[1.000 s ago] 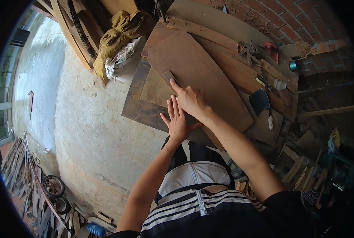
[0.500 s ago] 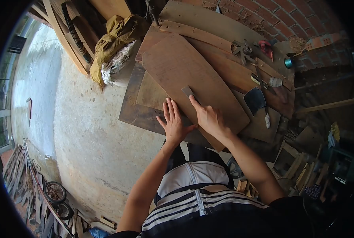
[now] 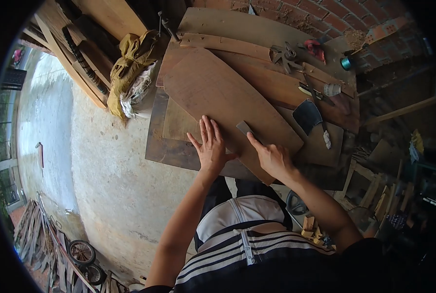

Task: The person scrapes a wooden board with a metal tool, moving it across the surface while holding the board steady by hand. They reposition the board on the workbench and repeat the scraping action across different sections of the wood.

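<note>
A long brown wooden board [image 3: 227,93] with shaped ends lies aslant on the worktable [image 3: 154,151]. My right hand [image 3: 275,158] grips a small flat grey scraper [image 3: 243,127], its index finger stretched along the blade. The scraper rests on the near half of the board; its grip is hidden in my palm. My left hand [image 3: 211,146] lies with fingers spread over the board's left edge, holding nothing.
To the right lie a dark flat-bladed tool [image 3: 307,117], a brush [image 3: 332,90] and a teal spool [image 3: 346,63]. A metal spoked part [image 3: 287,56] sits farther back. A yellow sack [image 3: 130,53] stands left, near leaning planks [image 3: 93,63].
My right hand has moved the scraper along the board, toward me and to the right. My left hand stays spread at the left edge. The camera view has shifted slightly.
</note>
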The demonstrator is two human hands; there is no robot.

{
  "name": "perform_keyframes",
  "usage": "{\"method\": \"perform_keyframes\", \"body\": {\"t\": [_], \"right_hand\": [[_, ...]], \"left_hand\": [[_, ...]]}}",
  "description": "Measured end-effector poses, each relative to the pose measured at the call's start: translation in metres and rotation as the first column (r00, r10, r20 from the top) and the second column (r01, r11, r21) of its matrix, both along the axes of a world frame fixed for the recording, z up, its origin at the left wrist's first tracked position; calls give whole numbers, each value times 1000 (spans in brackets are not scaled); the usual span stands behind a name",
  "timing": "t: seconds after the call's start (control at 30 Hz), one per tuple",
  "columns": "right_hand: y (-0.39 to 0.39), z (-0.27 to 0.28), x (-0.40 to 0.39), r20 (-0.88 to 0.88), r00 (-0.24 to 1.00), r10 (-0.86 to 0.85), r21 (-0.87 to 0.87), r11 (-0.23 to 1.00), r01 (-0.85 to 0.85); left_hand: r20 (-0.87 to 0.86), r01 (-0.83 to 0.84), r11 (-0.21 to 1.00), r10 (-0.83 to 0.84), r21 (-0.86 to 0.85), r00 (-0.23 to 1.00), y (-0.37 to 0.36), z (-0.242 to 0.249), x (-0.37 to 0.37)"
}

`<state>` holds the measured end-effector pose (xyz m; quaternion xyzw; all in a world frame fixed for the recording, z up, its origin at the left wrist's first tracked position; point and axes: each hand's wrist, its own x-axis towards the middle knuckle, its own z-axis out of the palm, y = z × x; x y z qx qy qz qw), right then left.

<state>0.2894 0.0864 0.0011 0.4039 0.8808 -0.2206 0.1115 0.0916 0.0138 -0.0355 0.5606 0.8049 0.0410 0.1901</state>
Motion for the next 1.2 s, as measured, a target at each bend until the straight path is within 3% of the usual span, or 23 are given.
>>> {"method": "perform_keyframes", "body": {"t": [0.2,0.33,0.47,0.73,0.87,1.0,1.07,1.2], "right_hand": [[35,-19,-70,-162,986,-33,87,995,47],[12,-11,-14,-98,995,-20,121,992,31],[-15,5,45,-47,998,-35,49,998,37],[36,-14,-41,-139,986,-93,60,993,102],[26,-16,1,-102,990,-100,103,989,111],[-7,6,73,-25,991,-135,121,983,137],[-8,4,81,-62,993,-96,127,987,103],[17,-3,35,-70,988,-140,96,984,147]], "left_hand": [[-1,-6,1000,6,-11,1000,2,3,4],[-8,40,996,-40,-75,999,5,6,3],[-16,54,996,-55,-73,998,7,2,2],[-35,70,992,-74,-101,997,13,9,3],[-22,81,991,-83,-104,996,24,16,3],[-74,35,997,-40,-68,996,32,10,5],[-261,79,995,-91,-58,961,35,3,14],[-309,76,992,-104,-103,945,42,4,18]]}}
